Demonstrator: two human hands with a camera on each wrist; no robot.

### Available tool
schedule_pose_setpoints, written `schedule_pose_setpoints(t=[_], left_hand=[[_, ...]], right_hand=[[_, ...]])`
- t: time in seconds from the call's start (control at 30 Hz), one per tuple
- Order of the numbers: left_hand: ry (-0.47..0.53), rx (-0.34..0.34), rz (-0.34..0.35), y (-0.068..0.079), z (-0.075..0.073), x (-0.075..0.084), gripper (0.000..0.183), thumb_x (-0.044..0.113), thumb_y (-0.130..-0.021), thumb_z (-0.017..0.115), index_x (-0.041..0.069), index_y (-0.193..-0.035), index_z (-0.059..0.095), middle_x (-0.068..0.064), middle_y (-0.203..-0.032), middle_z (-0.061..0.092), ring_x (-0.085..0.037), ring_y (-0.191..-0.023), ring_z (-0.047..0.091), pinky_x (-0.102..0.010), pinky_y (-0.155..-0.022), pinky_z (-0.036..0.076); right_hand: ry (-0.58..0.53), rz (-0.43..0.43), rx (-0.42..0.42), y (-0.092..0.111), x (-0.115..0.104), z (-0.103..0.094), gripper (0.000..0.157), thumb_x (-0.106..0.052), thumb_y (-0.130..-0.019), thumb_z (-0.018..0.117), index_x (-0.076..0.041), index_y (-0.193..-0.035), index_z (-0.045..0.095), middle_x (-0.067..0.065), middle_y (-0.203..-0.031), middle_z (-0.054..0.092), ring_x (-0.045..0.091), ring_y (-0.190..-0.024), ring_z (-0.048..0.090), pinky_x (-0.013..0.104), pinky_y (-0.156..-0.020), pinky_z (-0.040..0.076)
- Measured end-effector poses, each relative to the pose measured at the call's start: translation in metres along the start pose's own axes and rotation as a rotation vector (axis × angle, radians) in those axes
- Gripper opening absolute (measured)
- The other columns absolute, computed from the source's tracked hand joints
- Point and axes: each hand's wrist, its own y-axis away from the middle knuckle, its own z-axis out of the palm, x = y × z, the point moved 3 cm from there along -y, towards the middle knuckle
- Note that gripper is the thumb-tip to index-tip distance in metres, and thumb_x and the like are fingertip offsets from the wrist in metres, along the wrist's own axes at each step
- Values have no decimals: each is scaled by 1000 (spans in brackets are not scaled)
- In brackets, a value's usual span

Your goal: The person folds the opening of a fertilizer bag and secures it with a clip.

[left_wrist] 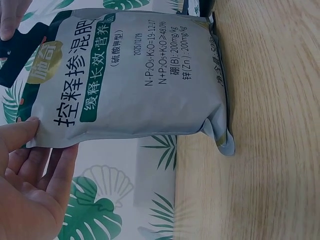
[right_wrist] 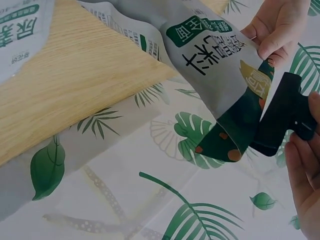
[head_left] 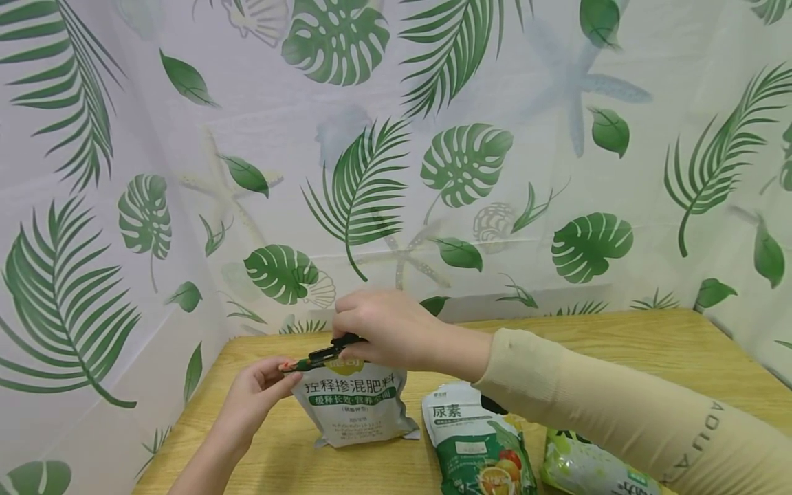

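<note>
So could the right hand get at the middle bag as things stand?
Probably not yet: the right hand grips the black clip at the top of the leftmost bag. Once free, it could likely reach the middle bag, which is nearby.

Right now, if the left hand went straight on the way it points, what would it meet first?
Probably the black clip in the right hand, along the top of the bag the left hand pinches; depth is unclear.

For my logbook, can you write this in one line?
left hand: pinches pale bag | right hand: holds black clip at its top | beside: urea bag
</note>
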Motion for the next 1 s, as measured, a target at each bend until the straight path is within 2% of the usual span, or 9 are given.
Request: schedule_pose_setpoints(t=[0.23,0.43,0.7,1.0], left_hand=[[5,-2,14,0,0,-1,25,11,-89,65,-3,-110,64,-8,-98,69,-10,-86,63,-25,-78,53],[1,-2,20,0,1,-1,25,12,-89,66,-3,-109,64,-10,-100,68,-11,-87,63,-26,-78,52],[10,-5,26,-2,-1,-3,25,13,-89,66,-3,-108,64,-6,-98,69,-10,-86,63,-26,-78,52],[10,-3,25,-1,0,-4,25,12,-88,66,-3,-109,64,-6,-99,70,-9,-87,64,-27,-81,52]], right_hand=[[64,-30,-13,-2,-5,2,14,-27,-80,77,-18,-84,67,-8,-81,54,6,-72,49,20,-65,45],[92,-6,-58,-7,-6,4,14,-28,-81,76,-18,-84,67,-9,-83,55,6,-73,49,19,-63,44],[40,30,-137,-17,-2,1,12,-26,-82,75,-19,-81,65,-9,-83,57,5,-74,51,19,-67,45],[-1,83,-177,-21,1,-1,17,-29,-83,74,-20,-76,62,-10,-80,55,4,-71,50,19,-63,44]])
